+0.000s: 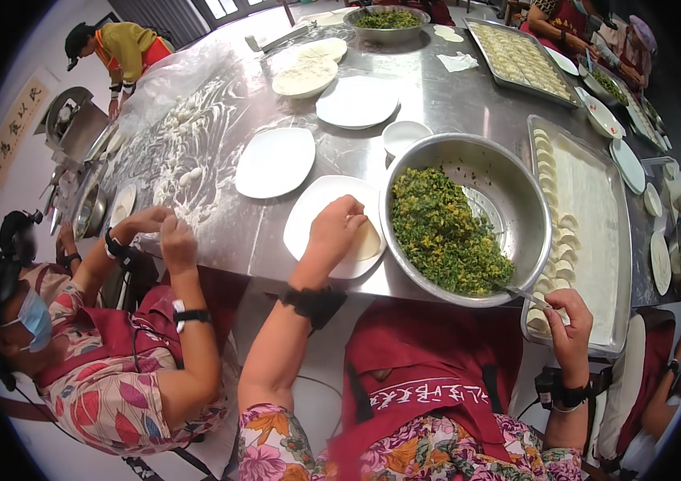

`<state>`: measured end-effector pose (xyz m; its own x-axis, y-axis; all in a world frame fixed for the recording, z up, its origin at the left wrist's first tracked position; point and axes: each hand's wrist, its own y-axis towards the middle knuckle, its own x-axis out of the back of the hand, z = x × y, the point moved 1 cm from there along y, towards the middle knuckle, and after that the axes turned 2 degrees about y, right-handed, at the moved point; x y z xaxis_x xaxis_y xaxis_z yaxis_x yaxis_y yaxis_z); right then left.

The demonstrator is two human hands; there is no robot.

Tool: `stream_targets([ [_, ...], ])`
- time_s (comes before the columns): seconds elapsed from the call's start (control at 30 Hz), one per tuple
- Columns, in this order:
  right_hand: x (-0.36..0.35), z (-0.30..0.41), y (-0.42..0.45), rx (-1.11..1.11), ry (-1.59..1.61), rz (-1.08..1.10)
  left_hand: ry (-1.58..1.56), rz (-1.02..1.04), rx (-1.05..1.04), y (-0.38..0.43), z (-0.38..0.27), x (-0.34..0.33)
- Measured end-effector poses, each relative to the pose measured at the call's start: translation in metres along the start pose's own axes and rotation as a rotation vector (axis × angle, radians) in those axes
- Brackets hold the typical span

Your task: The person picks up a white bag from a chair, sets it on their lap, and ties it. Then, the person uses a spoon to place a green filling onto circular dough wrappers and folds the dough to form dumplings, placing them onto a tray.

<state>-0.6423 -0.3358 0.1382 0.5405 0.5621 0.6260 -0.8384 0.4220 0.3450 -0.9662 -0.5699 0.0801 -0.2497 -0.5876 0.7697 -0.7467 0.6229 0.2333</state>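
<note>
My left hand (333, 233) is over a white square plate (304, 225), its fingers pinched at the edge of a round dough wrapper (367, 242). Part of the wrapper is hidden behind the hand. A thin metal utensil handle (525, 295) is held in my right hand (570, 324), at the near right rim of a large steel bowl (499, 204). The utensil's far end disappears in chopped green and yellow filling (445, 234). Beside the bowl on the right, a metal tray (593, 240) carries a row of folded dumplings (548, 180) along its left side.
White plates (275, 162) (357, 101) and a small white bowl (405, 137) stand beyond. Flour and dough pieces (190, 176) cover the table's left. A masked person's hands (179, 240) work at my left. Farther off are a full dumpling tray (517, 60) and another filling bowl (387, 24).
</note>
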Motion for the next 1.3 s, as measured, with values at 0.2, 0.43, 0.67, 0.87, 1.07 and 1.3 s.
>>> stream_targets([
  [0.2, -0.006, 0.004, -0.001, -0.001, 0.031, -0.022, -0.054, 0.046, 0.04, -0.009, -0.001, 0.0],
  [0.43, -0.003, 0.005, -0.002, 0.019, 0.011, -0.042, -0.243, 0.026, 0.078, -0.021, 0.01, 0.014],
  [0.67, -0.005, 0.007, 0.001, -0.191, 0.065, -0.177, -1.458, -0.294, 0.403, -0.059, -0.012, 0.03],
  [0.87, -0.025, 0.021, 0.019, -0.06, 0.067, 0.062, -1.648, -0.421, 0.524, -0.11, -0.024, 0.015],
  [1.07, -0.031, 0.019, 0.046, 0.202, 0.074, 0.191, -1.738, -0.279, 0.516, -0.103, -0.046, 0.008],
  [1.3, -0.007, 0.032, 0.066, 0.1, 0.129, 0.164, -1.786, -0.055, 0.505, -0.102, -0.07, 0.011],
])
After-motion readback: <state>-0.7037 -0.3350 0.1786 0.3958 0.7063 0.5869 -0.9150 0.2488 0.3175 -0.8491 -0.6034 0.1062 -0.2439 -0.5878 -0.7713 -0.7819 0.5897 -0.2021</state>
